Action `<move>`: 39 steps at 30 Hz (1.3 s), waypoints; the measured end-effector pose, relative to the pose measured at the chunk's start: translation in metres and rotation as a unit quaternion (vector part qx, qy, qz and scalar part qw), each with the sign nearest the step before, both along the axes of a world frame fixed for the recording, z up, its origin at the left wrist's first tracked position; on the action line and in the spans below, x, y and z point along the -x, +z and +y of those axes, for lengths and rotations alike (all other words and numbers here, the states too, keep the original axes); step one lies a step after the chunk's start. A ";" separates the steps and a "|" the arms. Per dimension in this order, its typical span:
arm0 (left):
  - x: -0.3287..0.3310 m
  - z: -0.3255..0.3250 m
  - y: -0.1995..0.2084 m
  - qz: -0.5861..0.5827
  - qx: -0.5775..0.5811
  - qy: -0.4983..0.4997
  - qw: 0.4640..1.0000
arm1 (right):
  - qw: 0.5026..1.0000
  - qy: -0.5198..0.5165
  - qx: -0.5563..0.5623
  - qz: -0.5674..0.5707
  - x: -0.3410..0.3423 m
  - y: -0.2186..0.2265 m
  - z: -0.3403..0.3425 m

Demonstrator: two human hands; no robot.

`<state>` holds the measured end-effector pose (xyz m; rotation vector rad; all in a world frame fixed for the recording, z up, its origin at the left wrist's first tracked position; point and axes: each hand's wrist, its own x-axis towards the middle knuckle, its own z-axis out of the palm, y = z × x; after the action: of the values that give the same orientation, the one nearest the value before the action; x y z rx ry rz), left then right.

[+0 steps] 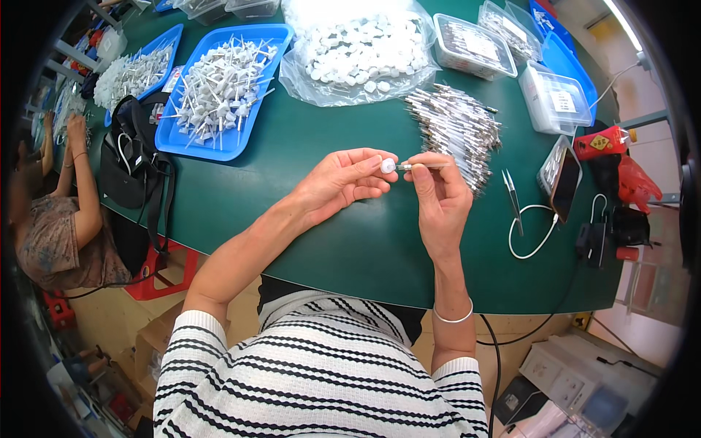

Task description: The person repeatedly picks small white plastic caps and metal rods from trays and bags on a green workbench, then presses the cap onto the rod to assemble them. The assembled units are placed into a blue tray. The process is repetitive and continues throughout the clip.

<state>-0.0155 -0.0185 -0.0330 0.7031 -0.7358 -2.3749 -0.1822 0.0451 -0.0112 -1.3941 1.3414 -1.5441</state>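
Over the green table, my left hand (343, 182) pinches a small round white plastic cap (388, 166) between thumb and fingers. Facing it, my right hand (442, 201) grips a thin metal-tipped rod (406, 167), its tip at the cap; whether it is inside the cap I cannot tell. Just beyond my right hand lies a heap of similar slim metal-and-clear rods (456, 131). A clear plastic bag (296, 80) at the far middle holds many white caps (358, 55). To the left, a blue tray (164, 139) carries a pile of white caps with rods standing out of them (223, 84).
Lidded clear boxes (475, 45) stand at the far right. Tweezers (513, 201), a phone (566, 184) and a white cable (511, 237) lie right of my hand. A black backpack (124, 164) hangs at the left edge, near another person (66, 233) at work.
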 end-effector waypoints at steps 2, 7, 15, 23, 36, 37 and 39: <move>0.000 0.000 0.001 -0.001 0.002 -0.001 1.000 | 1.000 0.000 0.000 -0.004 0.000 -0.001 0.000; 0.000 0.000 0.002 -0.005 0.000 0.000 1.000 | 1.000 -0.001 -0.002 -0.011 -0.001 0.000 0.000; -0.001 0.000 0.000 -0.001 0.002 -0.002 1.000 | 1.000 -0.003 0.000 -0.007 0.000 -0.001 0.000; 0.000 0.000 0.000 -0.003 0.006 -0.002 1.000 | 1.000 -0.006 0.004 -0.005 -0.001 -0.001 0.000; 0.000 0.001 0.001 -0.001 0.001 -0.002 1.000 | 1.000 -0.017 -0.005 -0.007 -0.001 -0.003 0.000; 0.000 0.001 0.001 -0.002 0.002 -0.001 1.000 | 1.000 -0.018 -0.005 -0.006 -0.002 -0.002 0.000; 0.000 0.000 0.001 -0.002 0.003 -0.002 1.000 | 1.000 -0.019 -0.005 -0.006 -0.002 -0.002 0.000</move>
<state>-0.0157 -0.0181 -0.0321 0.7047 -0.7473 -2.3748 -0.1806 0.0450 -0.0131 -1.3582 1.3728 -1.5657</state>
